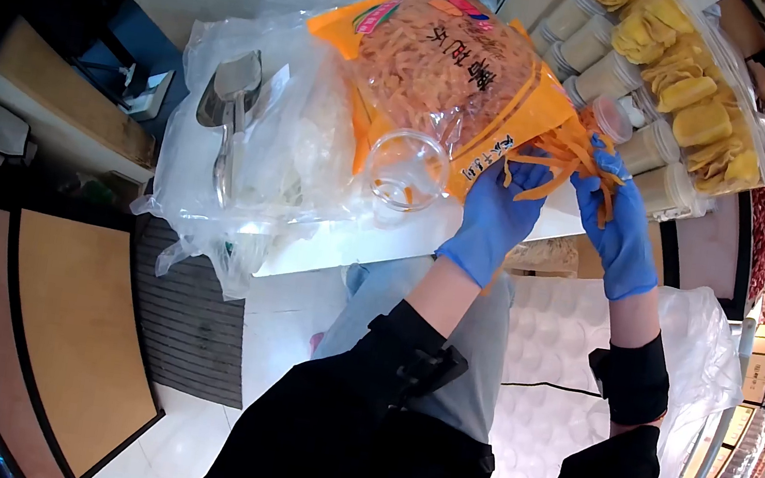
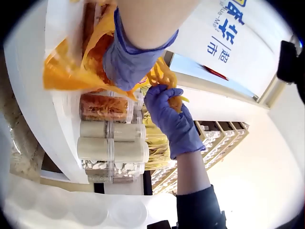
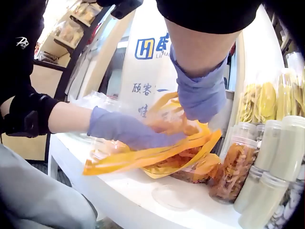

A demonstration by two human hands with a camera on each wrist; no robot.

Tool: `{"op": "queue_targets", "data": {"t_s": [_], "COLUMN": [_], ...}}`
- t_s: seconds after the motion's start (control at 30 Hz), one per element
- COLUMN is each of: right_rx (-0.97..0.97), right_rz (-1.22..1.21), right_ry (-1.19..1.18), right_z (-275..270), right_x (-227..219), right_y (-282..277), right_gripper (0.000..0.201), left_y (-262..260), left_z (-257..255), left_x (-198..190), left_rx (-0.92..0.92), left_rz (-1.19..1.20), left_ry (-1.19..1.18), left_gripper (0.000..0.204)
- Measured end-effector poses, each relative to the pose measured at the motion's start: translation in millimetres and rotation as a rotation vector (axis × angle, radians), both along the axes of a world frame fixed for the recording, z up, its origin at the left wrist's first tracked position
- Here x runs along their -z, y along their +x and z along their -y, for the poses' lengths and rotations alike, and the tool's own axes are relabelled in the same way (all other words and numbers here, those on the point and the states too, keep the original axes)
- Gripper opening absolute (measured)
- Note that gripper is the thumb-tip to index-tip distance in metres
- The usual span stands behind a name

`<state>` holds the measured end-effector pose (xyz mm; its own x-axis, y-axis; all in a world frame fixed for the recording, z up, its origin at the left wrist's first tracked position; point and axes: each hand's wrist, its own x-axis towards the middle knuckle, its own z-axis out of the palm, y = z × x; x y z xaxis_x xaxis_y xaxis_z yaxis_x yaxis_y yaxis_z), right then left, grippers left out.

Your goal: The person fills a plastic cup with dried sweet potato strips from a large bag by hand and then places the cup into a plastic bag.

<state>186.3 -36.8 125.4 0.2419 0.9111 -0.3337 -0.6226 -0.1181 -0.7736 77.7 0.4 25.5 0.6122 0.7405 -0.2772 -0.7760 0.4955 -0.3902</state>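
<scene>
A large orange and clear bag of dried orange strips lies on the white table, its open mouth toward me. My gloved left hand grips the bag at the mouth; in the right wrist view the left hand lies along the bag's edge, some fingertips hidden. Just to the right, my gloved right hand pinches a bunch of orange strips above the bag's mouth. The left wrist view shows the right hand with fingers curled round these strips. Left of my hands is a clear round tub with a few orange bits showing.
A metal scoop lies on clear plastic sheeting at the left. Lidded jars stand at the right, one filled with orange strips. Beyond them are bags of yellow chips. A round clear lid lies near the table edge.
</scene>
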Motion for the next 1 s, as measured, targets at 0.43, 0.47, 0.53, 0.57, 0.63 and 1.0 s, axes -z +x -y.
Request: {"op": "queue_targets", "data": {"t_s": [0.43,0.47,0.53,0.57,0.63,1.0], "right_rx": [-0.025,-0.028,-0.027,-0.027,-0.017,-0.052], "right_rz": [-0.116,-0.110,-0.098,-0.092,-0.074,0.286], "right_ry": [0.014,0.015,0.039,0.051,0.087,0.124], "right_z": [24,25,28,29,27,-8], "right_x": [-30,-32,-37,-40,-44,-43], "right_y": [7,8,10,10,4,-96], "right_gripper": [0.036,0.035,0.037,0.038,0.039,0.030], "left_y": [-2,-3,-6,-7,-6,-106], "left_z": [23,23,24,24,27,96], "left_x": [18,17,12,9,7,-26], "left_rx": [-0.039,-0.017,0.001,-0.002,0.002,-0.100], "left_rz": [0.004,0.018,0.038,0.045,0.042,-0.923], "left_ry": [0.032,0.013,0.006,0.016,0.077,0.825], "left_gripper": [0.043,0.043,0.044,0.043,0.042,0.040]}}
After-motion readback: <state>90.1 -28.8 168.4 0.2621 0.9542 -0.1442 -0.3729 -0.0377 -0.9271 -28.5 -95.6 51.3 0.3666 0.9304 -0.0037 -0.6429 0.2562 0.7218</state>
